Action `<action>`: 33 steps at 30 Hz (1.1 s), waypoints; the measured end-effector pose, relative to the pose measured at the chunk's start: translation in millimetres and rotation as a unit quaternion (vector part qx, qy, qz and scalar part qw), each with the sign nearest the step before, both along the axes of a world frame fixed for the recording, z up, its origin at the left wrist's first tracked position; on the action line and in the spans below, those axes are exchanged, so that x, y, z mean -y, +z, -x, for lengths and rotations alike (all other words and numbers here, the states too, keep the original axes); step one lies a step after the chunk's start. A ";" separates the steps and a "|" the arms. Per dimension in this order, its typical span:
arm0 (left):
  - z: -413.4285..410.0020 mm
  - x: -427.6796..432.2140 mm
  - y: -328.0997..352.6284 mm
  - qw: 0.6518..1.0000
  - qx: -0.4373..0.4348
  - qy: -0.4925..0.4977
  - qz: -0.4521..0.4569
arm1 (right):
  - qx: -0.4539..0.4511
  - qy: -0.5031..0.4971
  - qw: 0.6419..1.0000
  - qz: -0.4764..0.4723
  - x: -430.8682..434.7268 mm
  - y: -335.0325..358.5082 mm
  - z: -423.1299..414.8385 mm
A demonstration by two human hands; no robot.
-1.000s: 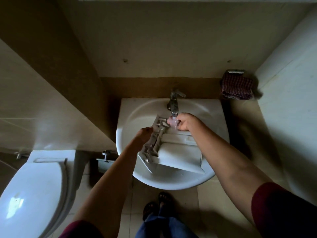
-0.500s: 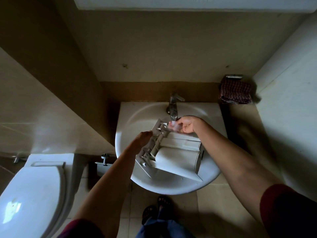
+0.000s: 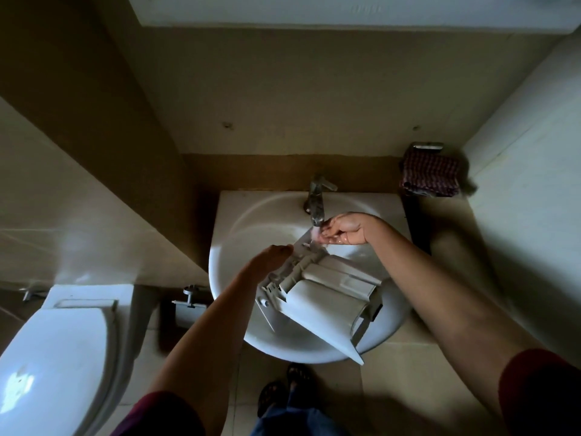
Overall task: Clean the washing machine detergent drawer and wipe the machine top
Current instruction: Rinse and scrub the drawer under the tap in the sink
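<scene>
From the head view, we are looking straight down at a white ceramic wash basin fixed to a beige tiled wall, and a pale grey plastic detergent drawer is lying across its bowl. The drawer is sitting tilted, its far corner reaching up under the chrome tap and its long pointed front panel hanging out over the basin's near rim. The left hand is coming in from the lower left and gripping the drawer's left edge. Its fingers are wrapping round the far side of that edge, so their tips are hiding behind the plastic. The right hand is reaching in from the right, just beside the tap's spout and above the drawer's far corner. Its fingers are curling together and pinching a small pink item, which is too blurred to make out. That item is sitting right under the spout and touching the drawer's far corner, and the palm is glistening wet. Both forearms are showing bare below dark red sleeves. Off to the right, a dark red checked cloth is hanging on a metal holder on the wall, well apart from the basin. On the left, a white toilet with its lid closed is standing beside the basin. Down at the bottom, two feet in dark sandals are standing on the pale floor tiles, just below the basin's near rim.
</scene>
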State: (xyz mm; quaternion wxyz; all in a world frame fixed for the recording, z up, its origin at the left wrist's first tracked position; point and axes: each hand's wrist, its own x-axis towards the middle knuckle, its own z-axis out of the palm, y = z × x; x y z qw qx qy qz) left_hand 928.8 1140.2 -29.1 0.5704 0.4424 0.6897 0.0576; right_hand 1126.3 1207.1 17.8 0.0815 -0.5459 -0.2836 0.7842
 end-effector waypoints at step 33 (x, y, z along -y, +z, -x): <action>-20.8 -46.5 -12.9 0.961 -0.057 -0.237 -0.130 | 0.269 0.059 0.919 -0.282 -4.4 -46.2 -36.7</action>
